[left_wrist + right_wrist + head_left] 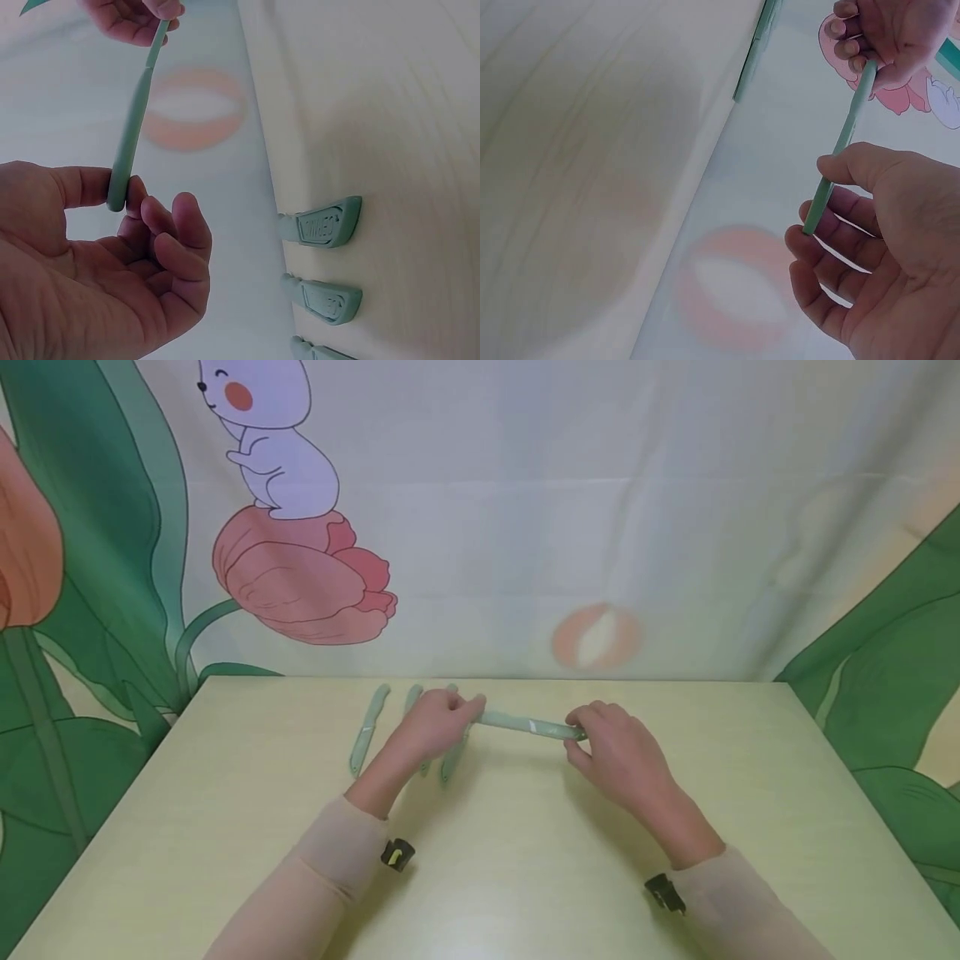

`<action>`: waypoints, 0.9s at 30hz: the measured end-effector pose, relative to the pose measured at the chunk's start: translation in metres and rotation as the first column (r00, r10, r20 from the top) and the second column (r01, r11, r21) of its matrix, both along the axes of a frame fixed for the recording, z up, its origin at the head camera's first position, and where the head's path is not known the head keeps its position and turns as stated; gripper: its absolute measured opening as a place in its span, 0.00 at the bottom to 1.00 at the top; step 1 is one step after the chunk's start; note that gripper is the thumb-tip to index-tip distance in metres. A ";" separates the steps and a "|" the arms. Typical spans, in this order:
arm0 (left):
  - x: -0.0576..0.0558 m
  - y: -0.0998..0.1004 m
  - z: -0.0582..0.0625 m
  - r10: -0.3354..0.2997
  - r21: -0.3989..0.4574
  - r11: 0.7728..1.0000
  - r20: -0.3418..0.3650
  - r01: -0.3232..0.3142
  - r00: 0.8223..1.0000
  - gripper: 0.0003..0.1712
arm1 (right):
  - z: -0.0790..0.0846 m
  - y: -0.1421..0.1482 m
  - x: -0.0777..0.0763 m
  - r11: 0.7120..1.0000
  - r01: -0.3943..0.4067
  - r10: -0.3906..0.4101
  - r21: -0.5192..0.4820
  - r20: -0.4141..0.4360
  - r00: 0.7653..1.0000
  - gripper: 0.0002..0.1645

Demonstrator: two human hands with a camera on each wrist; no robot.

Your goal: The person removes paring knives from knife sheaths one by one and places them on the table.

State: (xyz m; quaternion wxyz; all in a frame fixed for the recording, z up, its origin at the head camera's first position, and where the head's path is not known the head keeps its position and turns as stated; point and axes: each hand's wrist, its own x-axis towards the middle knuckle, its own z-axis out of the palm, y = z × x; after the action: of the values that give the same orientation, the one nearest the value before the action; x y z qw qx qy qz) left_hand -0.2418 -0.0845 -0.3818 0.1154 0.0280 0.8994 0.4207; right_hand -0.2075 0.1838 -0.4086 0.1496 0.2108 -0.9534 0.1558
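Observation:
A slim pale green knife-like tool [517,723] with a white band near its middle is held nearly level above the table, between both hands. My left hand [437,724] pinches its left end with thumb and fingers; in the left wrist view, that end of the tool [129,146] is rounded. The right hand [622,752] grips the other end, thumb on one face and fingers on the opposite one, as the right wrist view shows. Three similar green tools [367,735] lie side by side on the table around the left forearm, two of them partly hidden by the left hand.
The pale wooden table [525,860] ends at a back edge against a hanging cloth [487,527] printed with flowers and a white animal. Raised lettering marks the wide ends of the lying tools [324,225]. Small black clips [397,854] sit by both sleeve cuffs.

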 end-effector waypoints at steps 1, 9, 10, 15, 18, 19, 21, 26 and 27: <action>0.001 0.000 0.000 -0.001 0.001 1.000 -0.002 0.001 1.000 0.28 | 0.000 0.000 0.000 1.000 -0.002 0.002 0.008 -0.013 1.000 0.13; 0.007 -0.002 -0.007 -0.003 -0.015 1.000 0.001 0.003 1.000 0.27 | -0.001 0.001 0.001 0.999 -0.035 0.037 0.016 -0.088 0.995 0.13; 0.008 -0.003 -0.008 -0.004 -0.020 1.000 -0.003 0.004 1.000 0.27 | -0.002 0.001 0.001 0.999 -0.041 0.043 0.017 -0.093 0.995 0.13; 0.010 -0.005 -0.012 -0.010 -0.033 0.999 -0.016 0.010 1.000 0.27 | -0.002 0.001 0.002 0.998 -0.057 0.060 0.034 -0.097 0.993 0.14; 0.011 -0.006 -0.015 -0.014 -0.036 0.999 -0.021 0.013 1.000 0.27 | -0.003 0.002 0.004 0.997 -0.060 0.064 0.044 -0.087 0.994 0.14; 0.012 -0.006 -0.016 -0.016 -0.038 0.999 -0.024 0.015 1.000 0.27 | -0.004 0.002 0.005 0.997 -0.062 0.066 0.046 -0.084 0.994 0.14; 0.013 -0.007 -0.017 -0.024 -0.047 0.999 -0.035 0.022 0.999 0.27 | -0.005 0.002 0.006 0.997 -0.066 0.069 0.044 -0.077 0.995 0.14; 0.016 -0.007 -0.021 -0.043 -0.071 0.997 -0.051 0.039 0.998 0.26 | -0.009 0.003 0.008 0.996 -0.073 0.077 0.044 -0.080 0.994 0.14; 0.016 -0.006 -0.021 -0.044 -0.072 0.997 -0.052 0.040 0.998 0.25 | -0.010 0.003 0.009 0.996 -0.075 0.078 0.046 -0.082 0.994 0.14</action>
State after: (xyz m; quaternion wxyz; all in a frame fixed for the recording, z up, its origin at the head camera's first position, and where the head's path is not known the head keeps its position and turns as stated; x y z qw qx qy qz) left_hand -0.2260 -0.0909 -0.4027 0.1009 0.0539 0.9158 0.3850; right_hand -0.1988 0.1869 -0.4183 0.1789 0.2567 -0.9406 0.1319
